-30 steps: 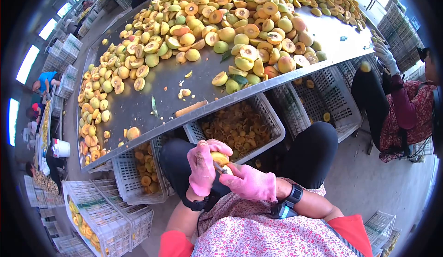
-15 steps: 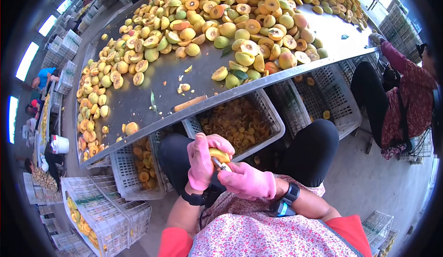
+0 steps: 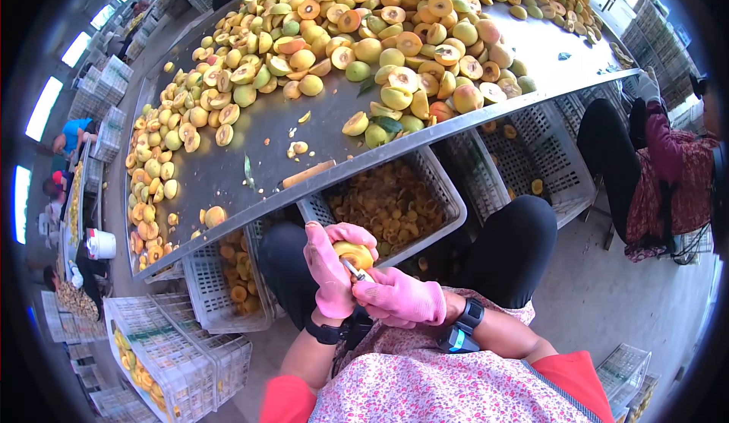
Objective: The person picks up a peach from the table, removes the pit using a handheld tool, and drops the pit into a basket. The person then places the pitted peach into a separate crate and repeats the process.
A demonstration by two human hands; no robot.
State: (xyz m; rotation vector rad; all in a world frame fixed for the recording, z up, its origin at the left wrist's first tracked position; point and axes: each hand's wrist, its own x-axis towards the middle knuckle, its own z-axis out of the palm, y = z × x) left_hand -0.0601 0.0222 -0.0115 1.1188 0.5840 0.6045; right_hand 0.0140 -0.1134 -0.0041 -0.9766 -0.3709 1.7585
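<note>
Right, biggest first: the metal table (image 3: pixel 281 131) sweeps across the twelve o'clock side, and over it sprawls a heap of fruit (image 3: pixel 364 28), many halved, cut faces showing. Under its near edge, toward one o'clock from the hands, a pale plastic crate (image 3: pixel 460 212) holds fruit pieces. And at six o'clock, the pink gloves! Left hand (image 3: pixel 329 271) upright, right hand (image 3: pixel 400 297) at four o'clock from it. Between them, the yellow fruit (image 3: pixel 352 253), pinched by the left's curled fingers and thumb, around half past one from that palm. Smallest of all, the slim metal tool (image 3: pixel 355 270), gripped in the right's bunched fingers, tip at the fruit's seven o'clock edge; whether it bites in, no telling. Clean handling probably wants a firm left cradle, short right-hand strokes, left thumb clear of the tip.
</note>
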